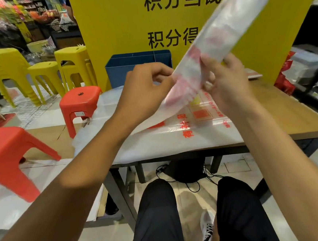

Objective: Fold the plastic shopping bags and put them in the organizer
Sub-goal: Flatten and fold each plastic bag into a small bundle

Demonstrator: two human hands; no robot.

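1. Currently, in the head view, the right hand [225,84] grips a folded plastic bag [221,31], a long narrow strip, near its lower end. The strip is raised off the table and slants up to the right; it is blurred.
2. The left hand [144,91] has its fingers curled at the strip's lower end [178,88]; whether it pinches the plastic cannot be told.
3. More bags [174,138] lie flat on the table [296,117], beneath both hands.
4. The blue organizer [123,70] stands at the back of the table, behind the left hand, with dividers visible at its top.
5. Judgement: the strip is folded lengthwise but too long for a compartment. Fold the lower end over squarely, press out trapped air, and keep the edges aligned.
6. Judgement: maintain the right-hand grip while folding; slick film tends to spring open.
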